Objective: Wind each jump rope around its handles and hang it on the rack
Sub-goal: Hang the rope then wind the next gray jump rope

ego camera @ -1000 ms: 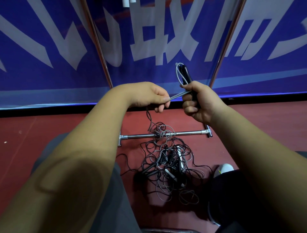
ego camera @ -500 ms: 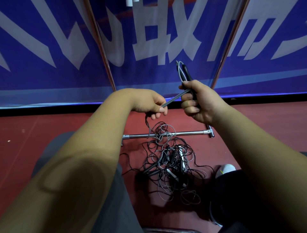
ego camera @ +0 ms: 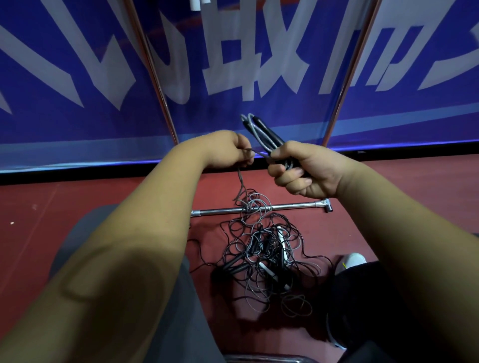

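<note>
My right hand grips a pair of black jump rope handles that tilt up to the left, with grey cord looped at their top. My left hand pinches the same grey cord close beside the handles. From there the cord drops to a tangled pile of jump ropes on the red floor. The metal rack shows as two slanted poles and a base bar behind the pile.
A blue banner with large white characters hangs behind the rack. My grey-clad knee is at lower left, and a white shoe with a dark trouser leg at lower right. White handles hang at the top edge.
My left hand has risen and drawn in close to my right hand, shortening the cord between them. The handles now tilt more to the left.
</note>
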A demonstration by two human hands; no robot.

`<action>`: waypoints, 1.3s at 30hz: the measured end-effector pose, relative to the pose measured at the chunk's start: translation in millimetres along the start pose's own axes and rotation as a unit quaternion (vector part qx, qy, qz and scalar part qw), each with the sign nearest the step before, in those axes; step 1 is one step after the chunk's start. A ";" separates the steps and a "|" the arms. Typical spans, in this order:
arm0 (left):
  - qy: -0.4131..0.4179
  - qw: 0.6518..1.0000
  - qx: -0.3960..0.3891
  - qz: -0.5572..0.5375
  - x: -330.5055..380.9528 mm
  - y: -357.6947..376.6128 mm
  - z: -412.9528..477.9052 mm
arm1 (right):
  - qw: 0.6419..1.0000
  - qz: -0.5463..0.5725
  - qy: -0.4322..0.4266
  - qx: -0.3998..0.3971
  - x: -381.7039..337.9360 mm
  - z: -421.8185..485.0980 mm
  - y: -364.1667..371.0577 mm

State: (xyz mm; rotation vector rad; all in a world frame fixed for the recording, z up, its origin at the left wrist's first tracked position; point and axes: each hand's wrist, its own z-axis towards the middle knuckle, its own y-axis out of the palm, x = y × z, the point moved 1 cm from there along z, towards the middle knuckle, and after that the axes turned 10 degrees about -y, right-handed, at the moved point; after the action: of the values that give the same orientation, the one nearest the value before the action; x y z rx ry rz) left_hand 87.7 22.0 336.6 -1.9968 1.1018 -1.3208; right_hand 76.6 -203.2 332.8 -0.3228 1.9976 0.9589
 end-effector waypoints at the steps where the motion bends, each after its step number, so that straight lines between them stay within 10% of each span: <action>1: 0.007 0.999 0.008 -0.030 0.6 0.5 0.2 | 1.000 -0.001 0.011 -0.019 0.9 -1.2 0.4; 19: 0.133 0.971 -0.108 -0.165 15.2 -11.4 -18.0 | 0.966 -0.092 0.166 -0.174 23.4 -11.6 10.2; 27: 0.136 0.986 -0.039 -0.088 28.1 -19.1 -31.9 | 0.982 -0.160 0.093 0.039 29.1 11.4 -4.9; 33: 0.140 0.972 0.041 0.186 21.8 -15.8 -24.4 | 0.962 -0.110 -0.062 0.241 32.3 30.6 -19.5; 39: -0.008 0.985 0.060 0.162 9.8 -0.2 -17.9 | 0.984 -0.086 -0.086 0.131 21.2 23.7 -1.7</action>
State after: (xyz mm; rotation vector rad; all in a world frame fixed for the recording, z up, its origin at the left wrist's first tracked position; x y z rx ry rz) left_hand 73.3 14.3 348.9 -1.6554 1.2459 -1.1679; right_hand 79.4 -184.3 307.4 -0.2529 1.8758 0.5867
